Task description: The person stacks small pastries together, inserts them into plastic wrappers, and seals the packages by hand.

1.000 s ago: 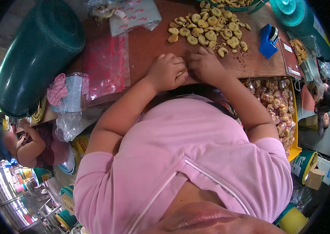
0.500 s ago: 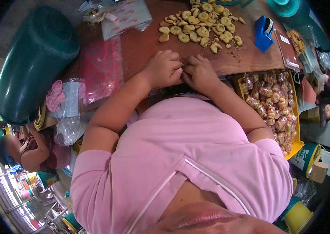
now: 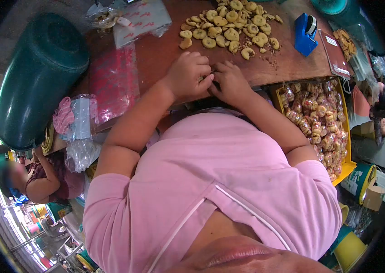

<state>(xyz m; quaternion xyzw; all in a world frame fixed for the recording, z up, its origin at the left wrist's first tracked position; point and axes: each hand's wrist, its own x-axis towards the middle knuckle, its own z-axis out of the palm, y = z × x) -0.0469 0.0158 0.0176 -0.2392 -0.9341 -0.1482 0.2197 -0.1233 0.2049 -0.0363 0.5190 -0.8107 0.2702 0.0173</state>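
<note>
- One left hand (image 3: 188,75), fingers curled narrow; cannot tell whether holding anything
- One right hand (image 3: 231,83), just beside the left, fingers bent inward, contents likewise unclear
- Many round biscuits (image 3: 231,34), loose on brown table (image 3: 156,59), just beyond both hands
- Wrapped packs (image 3: 315,110), in yellow crate (image 3: 350,167), beside table edge, right side

Taken from the middle of the head view, the reddish-brown bench (image 3: 160,58) spans roughly ten to two o'clock. Ring-shaped cookies (image 3: 231,35) lie loosely heaped on it between twelve and one, with crumbs (image 3: 272,57) scattered just beside them. A blue tape dispenser (image 3: 305,40) stands between one and two; a dark-red folder (image 3: 333,53) lies at two. Printed plastic bags (image 3: 141,22) lie flat at eleven, glossy red plastic sheeting (image 3: 113,86) at ten.
</note>
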